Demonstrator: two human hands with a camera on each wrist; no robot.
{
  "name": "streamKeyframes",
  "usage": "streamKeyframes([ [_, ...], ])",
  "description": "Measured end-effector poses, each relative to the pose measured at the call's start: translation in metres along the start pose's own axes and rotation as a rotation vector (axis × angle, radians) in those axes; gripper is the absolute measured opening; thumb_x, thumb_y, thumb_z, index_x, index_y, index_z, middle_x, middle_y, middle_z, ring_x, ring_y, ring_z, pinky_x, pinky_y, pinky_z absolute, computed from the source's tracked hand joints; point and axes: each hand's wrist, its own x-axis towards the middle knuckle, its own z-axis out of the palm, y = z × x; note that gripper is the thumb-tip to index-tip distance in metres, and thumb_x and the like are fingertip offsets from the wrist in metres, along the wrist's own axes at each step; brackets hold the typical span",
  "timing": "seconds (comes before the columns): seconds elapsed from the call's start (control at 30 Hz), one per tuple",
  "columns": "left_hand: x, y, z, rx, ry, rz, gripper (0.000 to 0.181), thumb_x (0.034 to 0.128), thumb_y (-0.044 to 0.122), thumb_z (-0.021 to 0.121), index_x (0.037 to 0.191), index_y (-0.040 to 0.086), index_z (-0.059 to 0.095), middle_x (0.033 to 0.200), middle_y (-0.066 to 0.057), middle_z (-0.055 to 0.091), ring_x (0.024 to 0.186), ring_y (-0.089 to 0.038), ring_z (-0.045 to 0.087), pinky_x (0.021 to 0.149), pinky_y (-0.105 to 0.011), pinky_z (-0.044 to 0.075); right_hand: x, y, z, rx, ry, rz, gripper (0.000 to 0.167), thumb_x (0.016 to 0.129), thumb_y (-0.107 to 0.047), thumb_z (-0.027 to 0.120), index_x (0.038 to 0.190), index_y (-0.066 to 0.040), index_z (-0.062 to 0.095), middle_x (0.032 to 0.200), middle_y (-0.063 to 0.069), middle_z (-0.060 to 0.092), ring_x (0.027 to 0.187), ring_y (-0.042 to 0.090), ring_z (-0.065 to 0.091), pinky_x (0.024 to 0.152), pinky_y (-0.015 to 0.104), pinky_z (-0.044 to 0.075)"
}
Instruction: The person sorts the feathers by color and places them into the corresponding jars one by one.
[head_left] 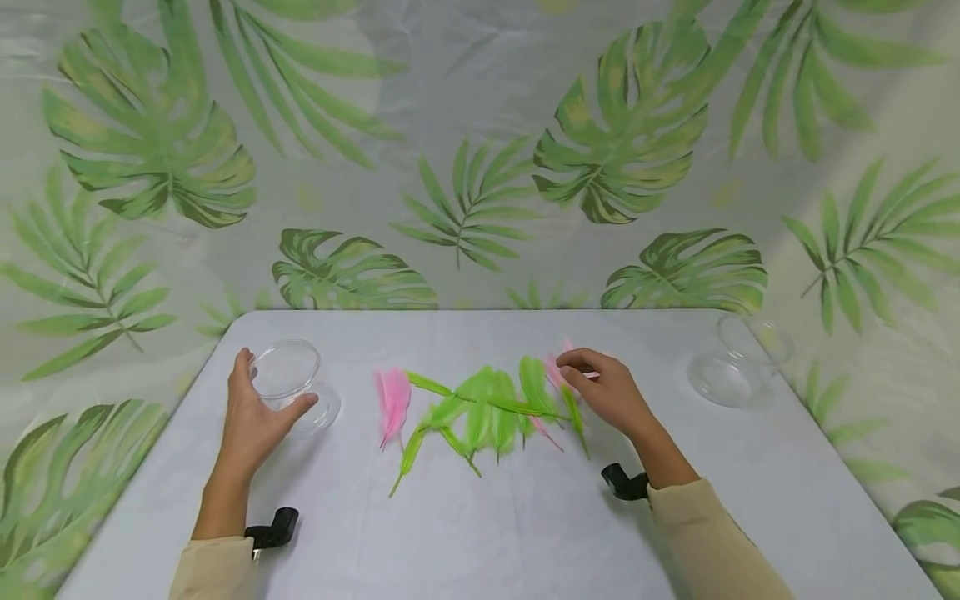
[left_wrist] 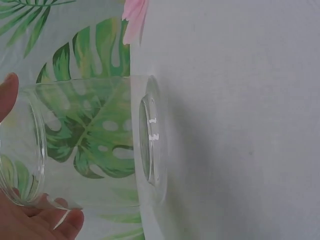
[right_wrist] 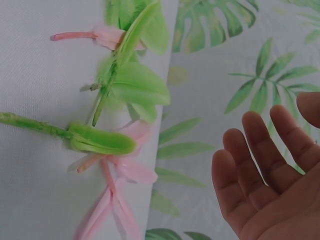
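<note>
In the head view my left hand (head_left: 255,421) curves round a clear jar (head_left: 287,393) at the left of the table, thumb on the near side and fingers on the far left side. The left wrist view shows the jar's see-through wall (left_wrist: 90,145) with fingertips against it near the rim. My right hand (head_left: 611,392) hovers by the right end of a spread of green feathers (head_left: 491,408) and pink feathers (head_left: 393,404). In the right wrist view its fingers (right_wrist: 260,155) are loosely extended and hold nothing, apart from the pink feathers (right_wrist: 132,170) beside them.
A second clear jar (head_left: 726,379) stands near the table's right edge. The white tablecloth (head_left: 450,542) covers the table. Behind hangs a leaf-patterned curtain (head_left: 480,100). Black wrist camera mounts (head_left: 277,527) jut from both wrists.
</note>
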Motion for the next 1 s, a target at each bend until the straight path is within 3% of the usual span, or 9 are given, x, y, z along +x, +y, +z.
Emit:
streamKeyframes([
  [0.23, 0.006, 0.002, 0.002, -0.012, -0.007, -0.015, 0.119, 0.0774, 0.024, 0.084, 0.159, 0.006, -0.001, 0.163, -0.026, 0.019, 0.146, -0.046, 0.028, 0.118, -0.061, 0.025, -0.002, 0.001, -0.003, 0.004, 0.008, -0.005, 0.029, 0.102, -0.027, 0.056, 0.123, -0.01, 0.065, 0.125, 0.013, 0.067, 0.116, 0.032, 0.061, 0.1, 0.052, 0.05],
  [0.57, 0.0, 0.0, 0.003, -0.003, 0.027, -0.019, 0.115, 0.0748, 0.025, 0.086, 0.158, 0.005, 0.009, 0.161, -0.022, 0.027, 0.144, -0.044, 0.034, 0.116, -0.061, 0.029, 0.0, 0.001, -0.001, 0.001, -0.007, -0.002, 0.031, 0.102, -0.027, 0.056, 0.124, -0.008, 0.064, 0.124, 0.014, 0.067, 0.116, 0.033, 0.062, 0.1, 0.052, 0.05],
  [1.0, -0.002, 0.006, 0.016, 0.02, -0.047, 0.004, 0.116, 0.0731, 0.028, 0.088, 0.158, 0.007, 0.011, 0.162, -0.022, 0.026, 0.145, -0.045, 0.032, 0.115, -0.065, 0.028, 0.002, -0.002, 0.001, 0.006, -0.023, 0.009, 0.03, 0.102, -0.027, 0.055, 0.124, -0.01, 0.065, 0.126, 0.013, 0.067, 0.117, 0.032, 0.062, 0.099, 0.051, 0.051],
])
